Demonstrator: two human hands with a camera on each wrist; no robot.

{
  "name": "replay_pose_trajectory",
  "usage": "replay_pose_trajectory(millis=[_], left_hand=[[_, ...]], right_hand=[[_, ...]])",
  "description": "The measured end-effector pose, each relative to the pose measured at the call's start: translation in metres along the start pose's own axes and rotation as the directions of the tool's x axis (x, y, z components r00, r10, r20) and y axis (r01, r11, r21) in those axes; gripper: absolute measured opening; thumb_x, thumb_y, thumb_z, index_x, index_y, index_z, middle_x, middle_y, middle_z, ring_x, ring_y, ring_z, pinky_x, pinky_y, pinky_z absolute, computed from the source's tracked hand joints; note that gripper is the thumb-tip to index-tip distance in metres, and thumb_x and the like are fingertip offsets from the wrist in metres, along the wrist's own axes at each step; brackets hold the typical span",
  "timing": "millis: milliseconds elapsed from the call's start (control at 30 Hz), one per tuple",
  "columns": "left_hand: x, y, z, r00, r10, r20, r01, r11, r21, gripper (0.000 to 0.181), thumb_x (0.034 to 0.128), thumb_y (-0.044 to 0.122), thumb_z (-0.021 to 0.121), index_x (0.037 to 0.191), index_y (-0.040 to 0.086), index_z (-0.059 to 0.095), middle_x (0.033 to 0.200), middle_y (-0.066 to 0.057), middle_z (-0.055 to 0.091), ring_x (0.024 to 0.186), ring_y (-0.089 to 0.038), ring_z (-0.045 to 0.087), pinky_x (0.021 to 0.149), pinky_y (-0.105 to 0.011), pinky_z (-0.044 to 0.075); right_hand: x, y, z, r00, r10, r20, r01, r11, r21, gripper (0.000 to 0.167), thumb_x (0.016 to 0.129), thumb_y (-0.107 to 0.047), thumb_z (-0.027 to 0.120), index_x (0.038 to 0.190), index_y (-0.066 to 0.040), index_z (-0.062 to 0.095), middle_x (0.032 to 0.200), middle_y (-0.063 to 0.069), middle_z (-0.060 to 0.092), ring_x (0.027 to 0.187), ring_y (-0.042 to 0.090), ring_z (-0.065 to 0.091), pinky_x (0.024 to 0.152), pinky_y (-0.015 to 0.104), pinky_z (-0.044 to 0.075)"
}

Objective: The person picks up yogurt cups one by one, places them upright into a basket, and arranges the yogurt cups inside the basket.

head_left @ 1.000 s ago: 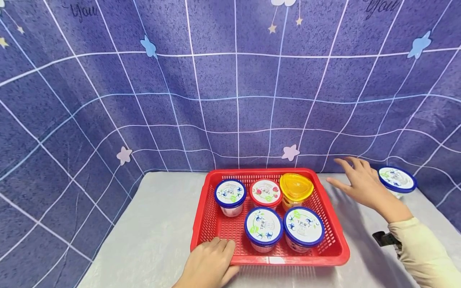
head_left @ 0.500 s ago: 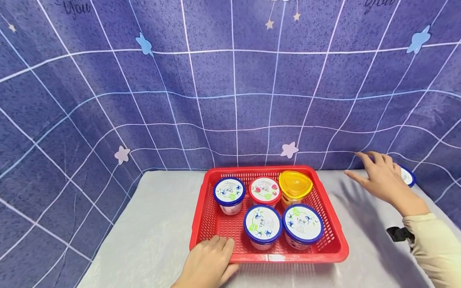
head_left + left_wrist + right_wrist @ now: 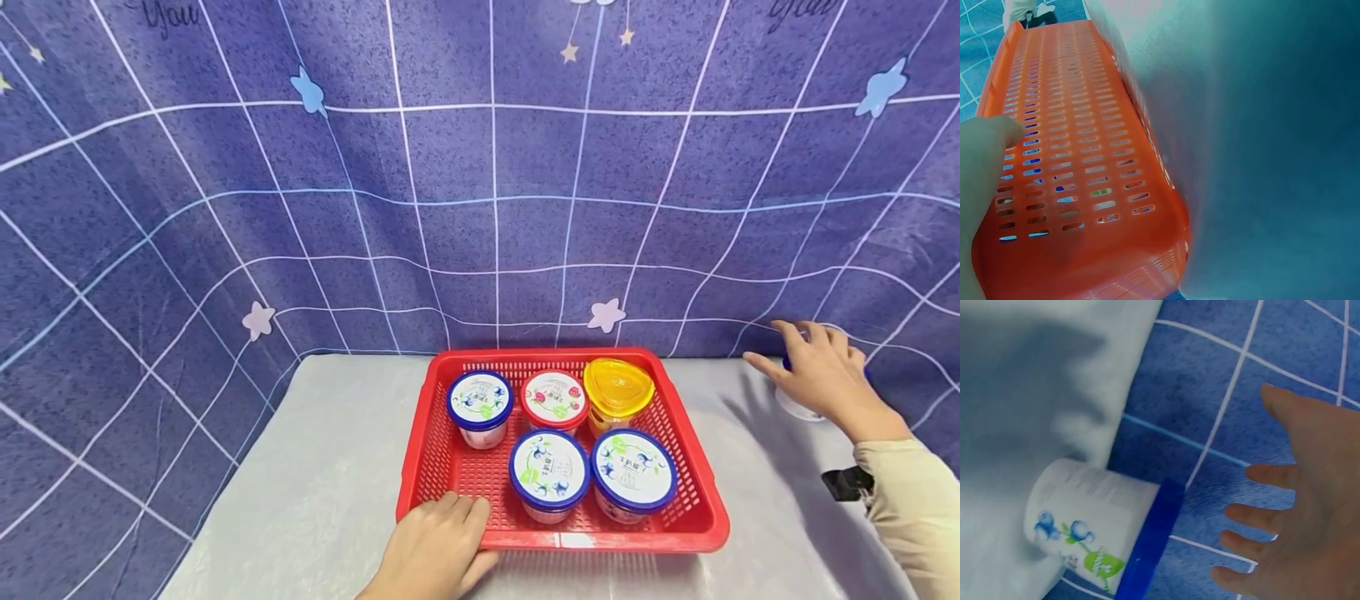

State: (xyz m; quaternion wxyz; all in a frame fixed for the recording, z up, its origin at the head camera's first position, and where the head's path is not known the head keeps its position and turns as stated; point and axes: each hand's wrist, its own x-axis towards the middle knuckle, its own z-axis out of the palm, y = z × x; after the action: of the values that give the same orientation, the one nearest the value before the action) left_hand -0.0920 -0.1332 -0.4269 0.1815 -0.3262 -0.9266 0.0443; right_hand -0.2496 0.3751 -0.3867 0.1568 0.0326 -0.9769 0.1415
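My left hand (image 3: 438,542) grips the front rim of a red plastic basket (image 3: 600,541), fingers over the edge and thumb outside. In the left wrist view the thumb (image 3: 1007,131) lies against the slotted wall. My right hand (image 3: 828,375), fingers spread, hovers over a blue-lidded tub (image 3: 798,407) on the table at the far right. The head view shows that tub mostly covered by the hand. From the right wrist, the white tub (image 3: 1091,525) with blueberry print appears apart from the outstretched fingers (image 3: 1260,519).
Inside the basket stand three blue-lidded tubs (image 3: 550,468), a red-lidded tub (image 3: 555,398) with strawberry print and a yellow-lidded container (image 3: 618,387). A grey-white table surface (image 3: 315,467) lies around it. Blue gridded cloth (image 3: 480,233) hangs behind and along the sides.
My right hand has moved right, away from the basket, until it is over the lone tub. The left hand keeps its hold on the basket, which has stayed in place.
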Motion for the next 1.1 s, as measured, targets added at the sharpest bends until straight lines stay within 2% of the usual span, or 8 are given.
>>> replay_pose_trajectory(millis=[300, 567, 700, 867, 1100], left_hand=[[-0.001, 0.0, 0.001, 1.0, -0.004, 0.0, 0.004, 1.0, -0.006, 0.045, 0.0836, 0.058, 0.068, 0.083, 0.015, 0.055, 0.067, 0.004, 0.056, 0.058, -0.01, 0.052, 0.049, -0.021, 0.043], [-0.002, 0.001, 0.002, 0.999, 0.017, -0.047, -0.017, 1.0, 0.005, 0.044, 0.0838, 0.057, 0.068, 0.081, 0.016, 0.054, 0.065, 0.005, 0.055, 0.058, -0.01, 0.052, 0.047, -0.022, 0.04], [-0.001, 0.002, 0.002, 0.998, 0.025, -0.063, -0.025, 1.0, 0.0, 0.043, 0.0841, 0.056, 0.068, 0.081, 0.016, 0.054, 0.065, 0.005, 0.054, 0.059, -0.01, 0.053, 0.047, -0.021, 0.04], [-0.002, 0.002, 0.003, 0.996, 0.033, -0.088, -0.033, 0.999, 0.006, 0.043, 0.083, 0.055, 0.069, 0.081, 0.015, 0.054, 0.065, 0.005, 0.053, 0.059, -0.01, 0.053, 0.047, -0.022, 0.038], [-0.002, 0.0, 0.004, 0.994, 0.031, -0.103, -0.029, 0.999, 0.019, 0.043, 0.0817, 0.055, 0.07, 0.081, 0.015, 0.054, 0.065, 0.005, 0.051, 0.059, -0.011, 0.052, 0.047, -0.023, 0.037]], right_hand=[[0.004, 0.018, 0.005, 0.999, 0.041, -0.019, -0.041, 0.999, -0.018, 0.075, 0.095, -0.056, 0.052, 0.138, 0.004, 0.039, 0.132, 0.042, 0.031, 0.12, 0.07, 0.021, 0.085, 0.077, 0.018], [0.0, 0.037, 0.014, 0.99, 0.129, 0.065, -0.126, 0.991, -0.045, 0.084, 0.093, -0.064, 0.049, 0.137, 0.006, 0.035, 0.129, 0.046, 0.026, 0.11, 0.078, 0.024, 0.077, 0.079, 0.022], [-0.006, 0.048, 0.019, 0.98, 0.183, 0.073, -0.18, 0.982, -0.052, 0.086, 0.092, -0.067, 0.048, 0.138, 0.004, 0.033, 0.128, 0.047, 0.023, 0.11, 0.078, 0.021, 0.077, 0.081, 0.02], [-0.008, 0.057, 0.022, 0.979, 0.2, 0.05, -0.198, 0.979, -0.045, 0.08, 0.093, -0.067, 0.045, 0.138, -0.001, 0.036, 0.125, 0.047, 0.022, 0.111, 0.076, 0.019, 0.076, 0.081, 0.019], [-0.006, 0.057, 0.026, 0.98, 0.197, 0.04, -0.196, 0.98, -0.03, 0.071, 0.096, -0.064, 0.042, 0.136, -0.005, 0.04, 0.127, 0.048, 0.02, 0.104, 0.078, 0.025, 0.073, 0.079, 0.024]])
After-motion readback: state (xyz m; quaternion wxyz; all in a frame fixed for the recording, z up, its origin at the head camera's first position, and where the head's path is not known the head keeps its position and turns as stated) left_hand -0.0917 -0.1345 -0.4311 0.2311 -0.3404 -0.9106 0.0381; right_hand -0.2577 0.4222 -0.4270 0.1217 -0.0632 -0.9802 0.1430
